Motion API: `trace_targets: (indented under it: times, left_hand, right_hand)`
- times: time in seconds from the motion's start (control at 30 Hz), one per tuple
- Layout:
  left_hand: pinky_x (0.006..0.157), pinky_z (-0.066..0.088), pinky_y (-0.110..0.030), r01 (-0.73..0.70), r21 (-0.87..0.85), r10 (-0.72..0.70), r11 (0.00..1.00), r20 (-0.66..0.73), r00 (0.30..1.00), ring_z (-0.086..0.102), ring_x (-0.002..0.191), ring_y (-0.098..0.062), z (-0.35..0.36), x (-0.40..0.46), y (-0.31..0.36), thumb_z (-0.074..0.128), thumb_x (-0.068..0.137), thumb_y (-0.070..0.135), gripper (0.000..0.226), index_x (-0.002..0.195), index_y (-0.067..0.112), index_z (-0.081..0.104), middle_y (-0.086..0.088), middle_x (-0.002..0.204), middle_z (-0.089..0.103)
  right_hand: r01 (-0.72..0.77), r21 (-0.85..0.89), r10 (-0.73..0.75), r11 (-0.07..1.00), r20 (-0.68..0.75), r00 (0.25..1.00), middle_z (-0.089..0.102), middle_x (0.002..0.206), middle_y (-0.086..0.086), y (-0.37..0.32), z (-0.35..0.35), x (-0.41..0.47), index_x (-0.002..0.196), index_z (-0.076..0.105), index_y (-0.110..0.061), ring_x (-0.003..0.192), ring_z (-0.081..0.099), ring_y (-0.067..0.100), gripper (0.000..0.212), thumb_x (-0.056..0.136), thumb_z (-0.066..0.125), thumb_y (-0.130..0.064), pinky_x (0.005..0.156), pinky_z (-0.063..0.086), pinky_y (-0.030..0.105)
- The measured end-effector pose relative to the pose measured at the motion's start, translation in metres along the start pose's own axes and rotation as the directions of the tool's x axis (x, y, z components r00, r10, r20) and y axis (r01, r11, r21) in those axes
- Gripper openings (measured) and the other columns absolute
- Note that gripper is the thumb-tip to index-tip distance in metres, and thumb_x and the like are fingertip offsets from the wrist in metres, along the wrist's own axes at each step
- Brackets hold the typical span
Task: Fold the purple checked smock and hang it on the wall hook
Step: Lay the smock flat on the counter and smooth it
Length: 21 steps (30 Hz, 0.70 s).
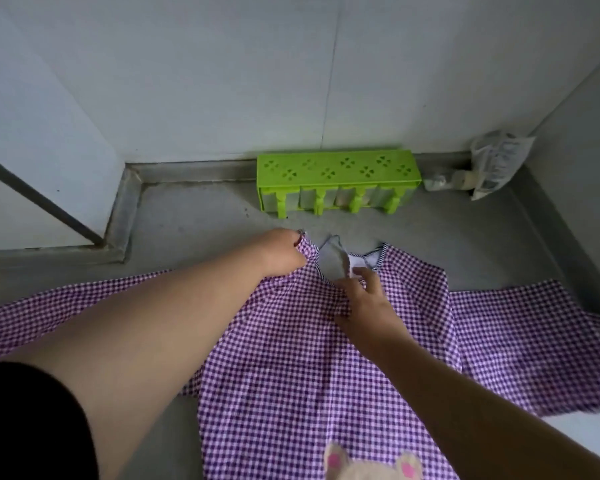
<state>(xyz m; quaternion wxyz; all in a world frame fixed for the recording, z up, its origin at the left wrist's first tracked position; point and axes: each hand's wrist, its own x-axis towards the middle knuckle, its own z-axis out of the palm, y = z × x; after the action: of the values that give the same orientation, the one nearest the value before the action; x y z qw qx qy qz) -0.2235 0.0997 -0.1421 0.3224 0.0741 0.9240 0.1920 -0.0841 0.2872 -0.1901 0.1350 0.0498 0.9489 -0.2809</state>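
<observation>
Stage: early — the purple checked smock [291, 358] lies spread out flat, both sleeves extended to either side, and no fold is visible yet.
Done: the garment appears laid out and smoothed on the grey bench [194, 216], neck end away from the person, hem end toward the camera.
Left: judged from this layout, all folding remains, then carrying the smock to the wall hook; no hook is visible in this view.
Smock position: on the bench in front of the person, its collar [331, 263] near a green plastic rack [336, 168] that stands against the wall; an animal patch [371, 462] shows at the lower edge.
Left hand: the left hand [281, 252] is closed on the smock's shoulder edge, just left of the collar — fabric bunched in its fingers.
Right hand: the right hand [364, 296] rests on the cloth just below the collar, fingers reaching to the striped neck opening; whether it pinches the edge or only touches it cannot be told.
Relation: both hands sit at the neck end, 1 on each side of the collar, with the body of the smock beneath the forearms.
Other: a crumpled plastic bag [496, 164] lies in the far right corner, well apart from the smock.
</observation>
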Motion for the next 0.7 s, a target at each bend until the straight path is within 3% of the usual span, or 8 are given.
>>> trace_targets:
  times: [0.07,0.13,0.17,0.2,0.33,0.47,0.6,0.7]
  left_hand:
    - [0.083,0.056,-0.035,-0.022,-0.282,0.040,0.959,0.057,0.998,0.072,0.097,-0.026,-0.002,-0.004,0.007,0.066,0.081,0.018,0.020,0.100,0.023,0.070,-0.007,0.108,0.076]
    - [0.101,0.053,-0.049,0.061,-0.655,0.021,0.754,0.117,0.993,0.072,0.097,-0.031,-0.005,-0.004,0.006,0.065,0.075,0.007,0.025,0.095,0.020,0.073,-0.010,0.098,0.078]
    - [0.104,0.051,-0.052,0.136,-0.724,-0.017,0.676,0.170,0.985,0.072,0.095,-0.034,-0.006,-0.006,0.007,0.061,0.080,0.002,0.025,0.098,0.015,0.073,-0.011,0.093,0.078]
    - [0.104,0.052,-0.054,0.172,-0.727,-0.055,0.665,0.183,0.982,0.072,0.094,-0.035,-0.007,-0.003,0.003,0.058,0.086,0.001,0.024,0.103,0.012,0.071,-0.013,0.093,0.078]
    - [0.097,0.058,-0.048,0.156,-0.380,-0.132,0.912,0.090,0.987,0.073,0.104,-0.030,-0.008,0.005,-0.007,0.062,0.096,0.027,0.032,0.125,0.015,0.063,-0.013,0.117,0.074]
    - [0.104,0.054,-0.054,0.222,-0.701,-0.018,0.678,0.287,0.958,0.073,0.111,-0.035,-0.005,0.000,-0.002,0.062,0.096,0.004,0.037,0.129,0.020,0.067,-0.015,0.117,0.078]
    - [0.096,0.059,-0.049,0.201,-0.573,-0.015,0.794,0.312,0.950,0.075,0.102,-0.031,-0.006,-0.001,0.001,0.060,0.095,0.002,0.033,0.112,0.026,0.075,-0.010,0.110,0.079]
    - [0.081,0.052,-0.039,0.286,-0.836,0.111,0.469,0.377,0.920,0.070,0.079,-0.023,-0.011,-0.005,0.005,0.047,0.096,-0.004,0.027,0.091,0.013,0.067,-0.009,0.088,0.073]
  right_hand:
    - [-0.064,-0.054,0.062,0.996,-0.040,0.997,0.022,0.156,0.002,0.004,-0.002,-0.001,0.148,0.038,-0.031,0.144,0.034,0.029,0.078,0.083,0.081,-0.037,0.113,0.045,0.047]
    - [-0.103,-0.061,0.100,0.993,-0.049,0.994,0.028,0.152,0.005,0.004,-0.002,-0.002,0.150,0.037,-0.024,0.142,0.033,0.030,0.084,0.082,0.082,-0.043,0.115,0.040,0.046]
    - [-0.104,-0.058,0.101,0.993,-0.052,0.994,0.031,0.150,0.005,0.005,-0.003,-0.002,0.151,0.035,-0.023,0.141,0.034,0.030,0.086,0.081,0.082,-0.044,0.115,0.039,0.046]
    - [-0.095,-0.061,0.092,0.994,-0.051,0.994,0.033,0.148,0.004,0.004,-0.003,-0.002,0.151,0.034,-0.023,0.140,0.036,0.029,0.088,0.081,0.082,-0.043,0.116,0.038,0.045]
    - [-0.090,-0.045,0.088,0.995,-0.050,0.995,0.038,0.142,0.001,0.007,-0.005,0.000,0.148,0.033,-0.023,0.136,0.039,0.024,0.089,0.078,0.085,-0.042,0.116,0.039,0.041]
    - [-0.034,-0.072,0.031,0.997,-0.041,0.999,0.039,0.147,0.001,0.011,-0.008,0.002,0.150,0.029,-0.023,0.139,0.039,0.024,0.086,0.083,0.080,-0.040,0.118,0.038,0.043]
    - [0.026,-0.186,-0.024,0.982,0.013,1.000,0.038,0.155,-0.004,0.013,-0.016,0.005,0.154,0.024,-0.028,0.141,0.038,0.025,0.086,0.087,0.074,-0.046,0.115,0.043,0.048]
    - [0.062,-0.248,-0.050,0.967,0.057,0.997,0.038,0.156,-0.006,0.008,-0.021,0.010,0.154,0.021,-0.030,0.139,0.039,0.027,0.090,0.085,0.076,-0.048,0.109,0.048,0.049]
